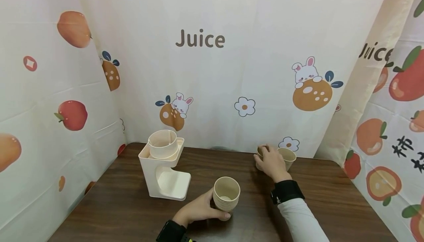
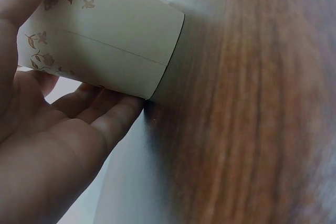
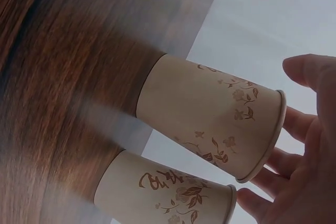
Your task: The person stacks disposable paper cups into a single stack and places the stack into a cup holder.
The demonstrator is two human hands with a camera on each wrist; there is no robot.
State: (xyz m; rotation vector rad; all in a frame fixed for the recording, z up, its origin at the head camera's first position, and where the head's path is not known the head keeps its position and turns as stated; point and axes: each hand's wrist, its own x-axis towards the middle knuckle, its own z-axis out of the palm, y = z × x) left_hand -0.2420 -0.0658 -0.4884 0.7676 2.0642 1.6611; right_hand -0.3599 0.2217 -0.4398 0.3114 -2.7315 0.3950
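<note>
My left hand grips a stack of beige paper cups low down, thumb and fingers round its sides. In the left wrist view, the bottom paper cup shows brown flower prints, its base right at the table. At the back right, my right hand is over a single paper cup. There, the thumb stands apart from the cup, while the other fingers reach behind its rim. Just right of it in the head view stands another paper cup, near the right fingertips.
A cream-coloured stand with a round container on top and a flat base plate is on the left of the dark wood table. A fruit-print curtain hangs along the back edge and both sides.
</note>
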